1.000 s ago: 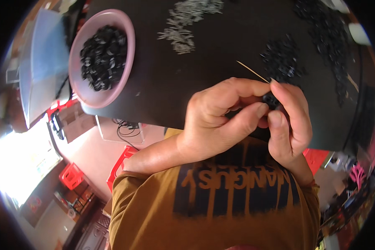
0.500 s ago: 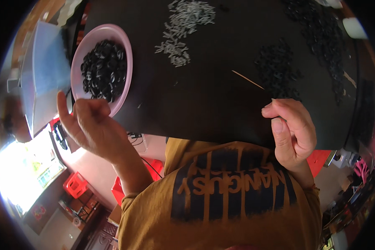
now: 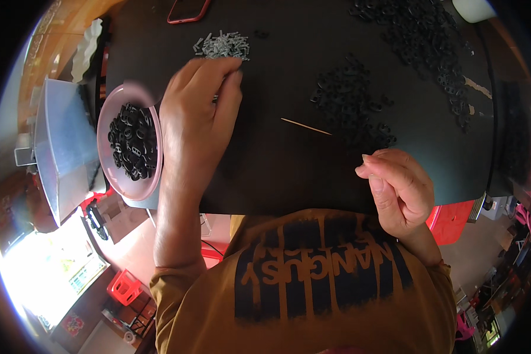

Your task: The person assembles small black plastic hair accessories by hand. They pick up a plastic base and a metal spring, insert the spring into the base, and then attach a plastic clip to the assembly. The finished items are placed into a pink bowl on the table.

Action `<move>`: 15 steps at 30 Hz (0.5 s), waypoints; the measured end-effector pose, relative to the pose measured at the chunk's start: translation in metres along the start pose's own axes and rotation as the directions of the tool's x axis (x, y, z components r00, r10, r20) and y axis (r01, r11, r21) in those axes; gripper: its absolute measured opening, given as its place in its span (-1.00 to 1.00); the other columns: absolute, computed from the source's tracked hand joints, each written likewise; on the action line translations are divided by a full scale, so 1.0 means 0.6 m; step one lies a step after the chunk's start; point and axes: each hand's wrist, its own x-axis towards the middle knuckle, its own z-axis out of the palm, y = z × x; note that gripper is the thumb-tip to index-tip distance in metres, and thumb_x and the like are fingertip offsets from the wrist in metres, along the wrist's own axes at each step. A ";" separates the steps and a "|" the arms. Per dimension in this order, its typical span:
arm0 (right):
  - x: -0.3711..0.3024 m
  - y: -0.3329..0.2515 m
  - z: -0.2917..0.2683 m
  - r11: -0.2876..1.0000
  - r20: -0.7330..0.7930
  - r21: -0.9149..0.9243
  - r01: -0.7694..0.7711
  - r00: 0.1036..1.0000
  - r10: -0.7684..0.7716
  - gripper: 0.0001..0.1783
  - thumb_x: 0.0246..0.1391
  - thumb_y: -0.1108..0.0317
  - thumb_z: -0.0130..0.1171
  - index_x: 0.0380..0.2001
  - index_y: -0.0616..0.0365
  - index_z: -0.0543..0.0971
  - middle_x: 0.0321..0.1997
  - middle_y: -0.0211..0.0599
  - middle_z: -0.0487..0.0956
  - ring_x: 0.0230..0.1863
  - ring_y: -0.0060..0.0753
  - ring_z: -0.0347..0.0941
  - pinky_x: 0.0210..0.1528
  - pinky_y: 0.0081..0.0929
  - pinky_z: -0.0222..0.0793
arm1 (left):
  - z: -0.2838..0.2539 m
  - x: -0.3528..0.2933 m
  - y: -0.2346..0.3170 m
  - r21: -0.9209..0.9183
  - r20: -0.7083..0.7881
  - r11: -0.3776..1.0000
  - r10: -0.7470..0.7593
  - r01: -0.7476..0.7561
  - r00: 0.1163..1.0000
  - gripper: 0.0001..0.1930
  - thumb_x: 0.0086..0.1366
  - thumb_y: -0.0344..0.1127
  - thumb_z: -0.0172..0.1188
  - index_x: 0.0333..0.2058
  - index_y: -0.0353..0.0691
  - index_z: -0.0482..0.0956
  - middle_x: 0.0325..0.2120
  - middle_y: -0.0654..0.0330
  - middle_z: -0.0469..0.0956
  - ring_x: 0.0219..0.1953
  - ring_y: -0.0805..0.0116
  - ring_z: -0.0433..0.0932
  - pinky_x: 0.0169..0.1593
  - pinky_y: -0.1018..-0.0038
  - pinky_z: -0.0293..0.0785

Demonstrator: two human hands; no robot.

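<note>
My left hand [image 3: 202, 97] reaches over the near side of a pile of small grey pins [image 3: 223, 46]. Its thumb and forefinger are slightly apart at the pins, with nothing visible between them; the other fingers are partly hidden. Close to the table's front edge, my right hand [image 3: 402, 187] is curled, its thumb and fingertips drawn together. Anything in that grip is too small or hidden to make out. Beside my left forearm stands a pink bowl [image 3: 104, 159] holding many black oval parts [image 3: 134, 141]. A thin wooden stick [image 3: 305, 126] lies between the hands.
Small black parts [image 3: 351, 97] form a heap at the right, and a larger spread of black pieces [image 3: 422, 38] lies behind it. A red-edged phone [image 3: 204, 12] rests at the back. Left of the bowl stands a clear plastic bin [image 3: 62, 141]; a white container [image 3: 474, 9] sits far right.
My left hand has swung from the near edge of the bowl up and right to the grey pins. My right hand stays curled near the front edge. The view has shifted.
</note>
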 end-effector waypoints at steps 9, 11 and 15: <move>-0.008 0.019 -0.005 0.998 -0.042 0.032 -0.045 0.998 0.046 -0.74 -0.18 0.69 0.10 -0.30 0.34 0.50 -0.50 -0.21 0.52 -0.54 -0.46 0.45 -0.54 -0.65 0.36 | 0.038 0.025 -0.009 0.128 0.138 0.985 0.096 -0.114 0.986 -0.86 0.04 -0.45 0.09 -0.37 -0.26 0.51 -0.42 0.13 0.46 -0.32 0.12 0.44 -0.22 0.34 0.35; -0.004 0.020 -0.005 0.998 -0.038 0.045 -0.047 0.998 0.049 -0.74 -0.19 0.69 0.11 -0.31 0.34 0.50 -0.50 -0.22 0.52 -0.54 -0.46 0.45 -0.54 -0.66 0.36 | 0.037 0.039 -0.008 0.134 0.105 0.986 0.090 -0.103 0.990 -0.85 0.03 -0.44 0.10 -0.36 -0.25 0.51 -0.42 0.14 0.46 -0.32 0.12 0.44 -0.22 0.33 0.35; -0.003 0.024 -0.003 0.999 -0.017 0.048 -0.015 1.000 0.016 -0.74 -0.19 0.68 0.11 -0.31 0.33 0.51 -0.51 -0.23 0.52 -0.55 -0.46 0.45 -0.54 -0.66 0.36 | 0.049 0.079 -0.016 0.178 0.085 0.969 0.157 -0.170 0.984 -0.86 0.05 -0.42 0.08 -0.36 -0.23 0.52 -0.41 0.15 0.46 -0.30 0.14 0.43 -0.17 0.32 0.32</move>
